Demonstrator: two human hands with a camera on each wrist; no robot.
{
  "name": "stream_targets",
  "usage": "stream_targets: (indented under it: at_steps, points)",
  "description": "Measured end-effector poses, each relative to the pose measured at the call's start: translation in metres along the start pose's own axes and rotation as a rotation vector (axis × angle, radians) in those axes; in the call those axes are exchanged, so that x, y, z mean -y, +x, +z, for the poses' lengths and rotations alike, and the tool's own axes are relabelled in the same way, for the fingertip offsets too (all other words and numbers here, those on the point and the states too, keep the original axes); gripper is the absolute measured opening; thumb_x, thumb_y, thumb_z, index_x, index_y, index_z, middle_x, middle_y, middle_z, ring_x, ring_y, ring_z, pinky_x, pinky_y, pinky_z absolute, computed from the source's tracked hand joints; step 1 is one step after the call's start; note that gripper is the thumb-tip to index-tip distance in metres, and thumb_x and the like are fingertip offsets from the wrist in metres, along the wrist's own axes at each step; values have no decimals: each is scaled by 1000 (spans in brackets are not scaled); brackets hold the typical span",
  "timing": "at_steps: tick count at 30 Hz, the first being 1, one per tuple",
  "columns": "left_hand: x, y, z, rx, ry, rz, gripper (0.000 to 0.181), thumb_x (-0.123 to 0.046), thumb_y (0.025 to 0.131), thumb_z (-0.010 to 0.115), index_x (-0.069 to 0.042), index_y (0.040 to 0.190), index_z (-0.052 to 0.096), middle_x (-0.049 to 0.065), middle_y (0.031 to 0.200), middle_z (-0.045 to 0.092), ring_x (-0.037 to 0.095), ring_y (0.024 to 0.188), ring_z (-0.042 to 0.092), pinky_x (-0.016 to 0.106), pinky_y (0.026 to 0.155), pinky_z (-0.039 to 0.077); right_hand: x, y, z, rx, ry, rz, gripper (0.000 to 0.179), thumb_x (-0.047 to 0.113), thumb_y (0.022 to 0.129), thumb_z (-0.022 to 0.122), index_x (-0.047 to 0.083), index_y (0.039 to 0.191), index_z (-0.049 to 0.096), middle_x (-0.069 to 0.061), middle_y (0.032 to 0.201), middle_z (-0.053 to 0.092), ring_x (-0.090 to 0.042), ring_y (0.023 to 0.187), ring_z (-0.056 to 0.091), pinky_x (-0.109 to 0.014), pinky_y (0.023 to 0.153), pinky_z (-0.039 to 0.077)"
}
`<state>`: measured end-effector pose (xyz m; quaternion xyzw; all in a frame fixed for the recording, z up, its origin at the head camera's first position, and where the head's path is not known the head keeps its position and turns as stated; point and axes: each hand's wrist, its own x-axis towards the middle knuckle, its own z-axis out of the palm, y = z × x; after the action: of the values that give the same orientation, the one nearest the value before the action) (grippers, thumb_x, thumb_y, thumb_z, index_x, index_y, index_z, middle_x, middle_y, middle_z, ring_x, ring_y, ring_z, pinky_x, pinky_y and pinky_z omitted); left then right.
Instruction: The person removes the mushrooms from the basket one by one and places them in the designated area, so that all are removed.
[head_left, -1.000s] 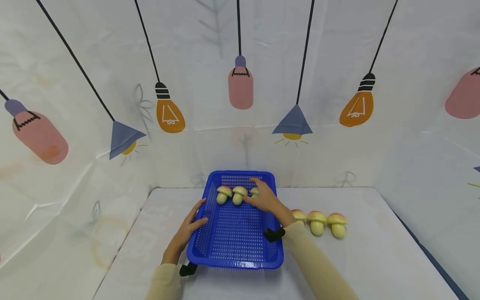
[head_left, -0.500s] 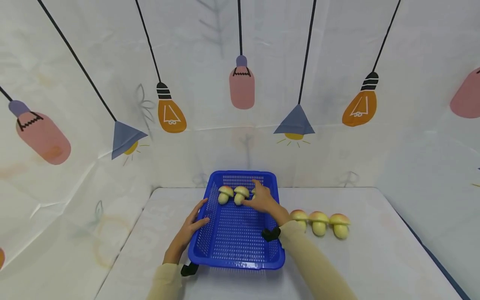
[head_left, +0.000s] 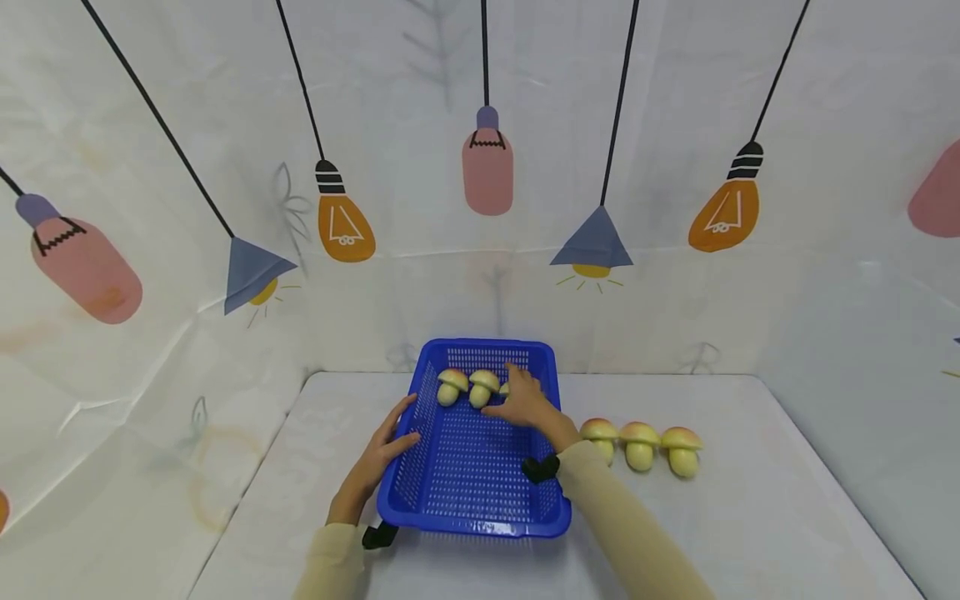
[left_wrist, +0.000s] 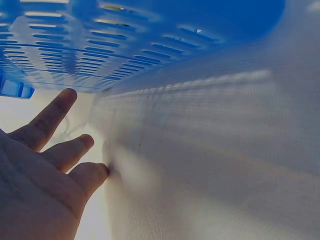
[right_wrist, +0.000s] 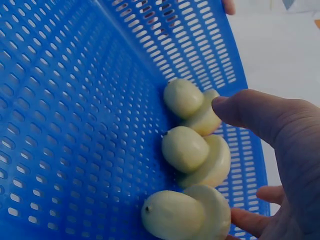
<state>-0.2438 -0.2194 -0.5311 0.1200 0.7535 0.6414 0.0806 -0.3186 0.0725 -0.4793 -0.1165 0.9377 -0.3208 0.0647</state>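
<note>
The blue plastic basket (head_left: 472, 492) stands on the table with three toy mushrooms in a row near its far end: a left one (head_left: 452, 387), a middle one (head_left: 483, 389) and a right one (head_left: 504, 389) partly hidden. At the basket's left side, my left hand (head_left: 375, 457) rests with fingers spread along the wall and thumb at the rim. My right hand (head_left: 527, 402) reaches inside. In the right wrist view its fingers touch the cap of the nearest mushroom (right_wrist: 175, 215), while the thumb (right_wrist: 250, 110) is held away from that mushroom.
Three more toy mushrooms, including a middle one (head_left: 640, 446), line up on the white table (head_left: 750, 517) right of the basket. One is partly behind the right forearm. A pale sheet (head_left: 420, 300) printed with hanging lamps surrounds the back and sides.
My right hand has shifted slightly inside the basket around the right mushroom. The left hand and basket keep their places; the whole head view has drifted a little.
</note>
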Motion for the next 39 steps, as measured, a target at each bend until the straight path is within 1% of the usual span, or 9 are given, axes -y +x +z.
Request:
stream_targets:
  at_steps: [3, 7, 15, 19, 21, 24, 28, 35, 39]
  points:
    - [0, 0, -1, 1, 6, 3, 70, -24, 103, 55, -28, 165, 22, 33, 157, 35, 42, 123, 60, 50, 93, 56, 2, -2, 0, 21, -3, 1, 101, 37, 85, 83, 0, 160, 27, -31, 159, 35, -55, 147, 30, -72, 115, 28]
    - [1, 1, -2, -5, 14, 3, 70, -24, 103, 55, -28, 165, 22, 33, 157, 36, 43, 123, 60, 51, 93, 56, 3, -6, 2, 43, -6, -20, 99, 36, 84, 83, 2, 160, 29, -30, 158, 37, -56, 145, 31, -75, 112, 29]
    - [3, 3, -3, -13, 17, 6, 70, -25, 103, 56, -29, 165, 23, 33, 157, 36, 45, 124, 59, 52, 93, 56, 3, -15, 6, 61, 20, -93, 92, 27, 85, 82, -3, 157, 31, -30, 155, 42, -58, 143, 32, -69, 112, 33]
    - [3, 3, -2, -9, 17, 6, 70, -25, 103, 55, -29, 165, 22, 33, 158, 35, 45, 125, 58, 52, 94, 56, 2, -16, 7, 72, 52, -110, 89, 25, 85, 82, -4, 155, 35, -28, 154, 45, -51, 143, 39, -63, 114, 35]
    - [3, 3, -2, -7, 18, 5, 70, -25, 103, 55, -29, 165, 22, 33, 158, 35, 45, 125, 58, 52, 94, 56, 2, -16, 7, 83, 75, -139, 84, 22, 86, 83, -5, 152, 39, -26, 151, 49, -46, 140, 45, -60, 114, 38]
    - [3, 2, -2, -9, 21, 4, 70, -24, 103, 55, -28, 165, 22, 33, 158, 35, 44, 125, 58, 51, 94, 56, 1, -17, 7, 101, 77, -182, 73, 19, 86, 83, -4, 147, 48, -23, 145, 56, -40, 133, 54, -54, 108, 45]
    - [4, 2, -1, -13, 23, 2, 70, -25, 103, 55, -29, 165, 22, 32, 157, 36, 44, 125, 59, 50, 93, 56, 0, -19, 9, 112, 60, -209, 63, 14, 86, 82, -2, 141, 55, -20, 140, 61, -37, 126, 59, -52, 101, 50]
    - [3, 1, 0, -8, 14, 3, 70, -25, 103, 55, -29, 165, 22, 33, 158, 36, 44, 123, 59, 50, 92, 57, 2, -19, 12, 140, 50, -199, 57, 12, 87, 81, -1, 138, 58, -18, 136, 63, -35, 123, 61, -51, 102, 50]
    - [3, 0, 0, -4, 11, 6, 70, -24, 103, 55, -28, 165, 22, 33, 157, 35, 43, 123, 60, 50, 92, 57, 2, -20, 13, 154, 45, -191, 51, 15, 88, 81, 1, 134, 62, -16, 128, 67, -30, 114, 63, -47, 95, 52]
